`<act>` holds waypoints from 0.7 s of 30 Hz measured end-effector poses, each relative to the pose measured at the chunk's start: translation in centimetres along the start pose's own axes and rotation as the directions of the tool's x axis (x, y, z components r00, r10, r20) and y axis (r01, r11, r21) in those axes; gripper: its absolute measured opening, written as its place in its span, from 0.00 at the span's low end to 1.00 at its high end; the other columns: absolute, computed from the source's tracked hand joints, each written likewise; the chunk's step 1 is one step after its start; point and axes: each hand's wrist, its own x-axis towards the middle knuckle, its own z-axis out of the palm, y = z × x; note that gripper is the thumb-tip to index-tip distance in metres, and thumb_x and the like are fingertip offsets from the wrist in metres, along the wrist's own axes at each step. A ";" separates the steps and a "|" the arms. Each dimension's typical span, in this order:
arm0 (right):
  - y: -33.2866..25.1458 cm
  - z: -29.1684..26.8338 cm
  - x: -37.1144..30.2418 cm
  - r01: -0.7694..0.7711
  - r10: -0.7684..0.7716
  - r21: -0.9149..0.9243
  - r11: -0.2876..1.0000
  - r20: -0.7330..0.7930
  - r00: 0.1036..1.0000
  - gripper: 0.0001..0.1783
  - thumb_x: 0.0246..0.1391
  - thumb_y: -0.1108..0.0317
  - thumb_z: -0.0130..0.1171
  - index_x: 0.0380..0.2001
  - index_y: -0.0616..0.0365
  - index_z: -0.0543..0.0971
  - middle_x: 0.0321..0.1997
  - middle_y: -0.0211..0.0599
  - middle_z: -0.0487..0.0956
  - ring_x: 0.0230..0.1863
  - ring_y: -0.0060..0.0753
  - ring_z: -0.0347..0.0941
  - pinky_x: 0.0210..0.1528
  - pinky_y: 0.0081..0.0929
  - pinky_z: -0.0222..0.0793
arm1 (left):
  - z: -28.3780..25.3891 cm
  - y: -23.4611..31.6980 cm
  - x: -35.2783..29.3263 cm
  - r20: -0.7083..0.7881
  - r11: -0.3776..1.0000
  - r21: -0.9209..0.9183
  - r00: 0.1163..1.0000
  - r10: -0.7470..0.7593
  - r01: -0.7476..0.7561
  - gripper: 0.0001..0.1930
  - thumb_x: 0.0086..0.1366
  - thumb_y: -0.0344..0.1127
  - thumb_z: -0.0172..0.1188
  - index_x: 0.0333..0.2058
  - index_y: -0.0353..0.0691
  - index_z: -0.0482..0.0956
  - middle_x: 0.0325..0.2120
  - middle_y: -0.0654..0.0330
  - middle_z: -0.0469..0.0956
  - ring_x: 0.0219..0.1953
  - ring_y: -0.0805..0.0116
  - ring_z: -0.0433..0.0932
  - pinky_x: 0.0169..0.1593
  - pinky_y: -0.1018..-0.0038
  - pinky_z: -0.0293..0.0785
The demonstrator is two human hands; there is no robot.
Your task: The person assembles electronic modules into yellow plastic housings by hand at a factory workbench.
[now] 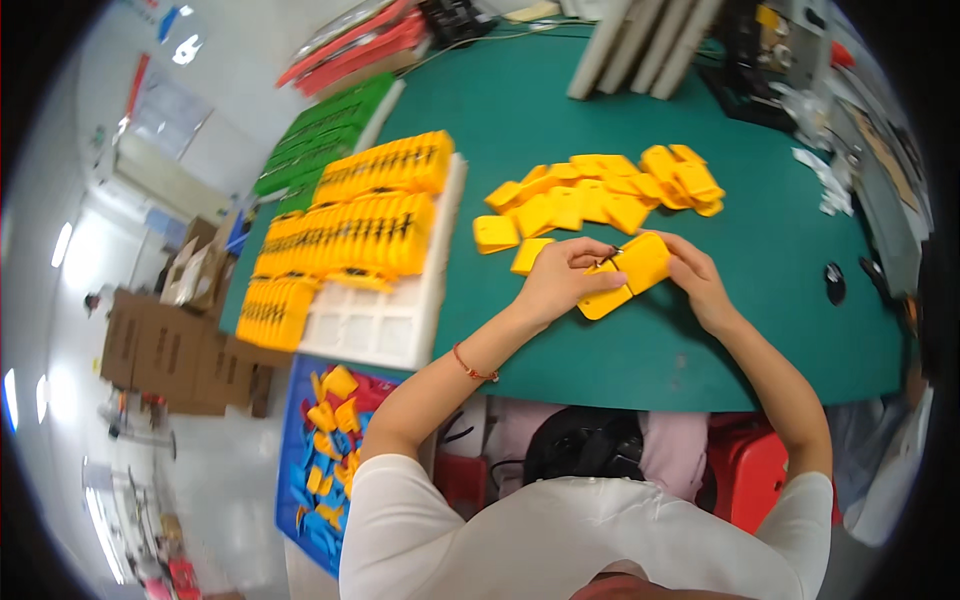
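Over the near part of the green table, a yellow plastic case (642, 262) is held between both hands. It looks like two flat, rounded panels meeting at a seam. My left hand (560, 278) is closed on its left part, with the thumb lying across the face. A small dark piece (606, 262) shows by my left fingertips; its kind is hard to make out. On the upper right edge, my right hand (697, 280) grips the same case. Just beyond lies a loose pile of yellow plastic pieces (590, 200), one (530, 255) close to my left hand.
At the left, a white tray (400, 335) carries rows of yellow cases (370, 240); green ones (330, 130) stand behind. A blue bin (290, 450) of yellow, blue and red parts sits below. Grey panels (640, 45) lean at the back, and a black oval object (834, 284) lies right.
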 end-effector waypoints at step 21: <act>-0.3 0.0 -0.2 -0.089 0.090 0.049 0.995 -0.030 0.995 0.22 0.56 0.63 0.43 0.52 0.63 0.62 0.52 0.43 0.68 0.45 0.27 0.68 0.43 0.19 0.62 | -24.9 0.7 -19.1 -0.593 0.007 0.663 0.520 0.615 0.748 0.20 0.41 0.41 0.64 0.33 0.37 0.76 0.44 0.51 0.68 0.47 0.54 0.62 0.47 0.62 0.61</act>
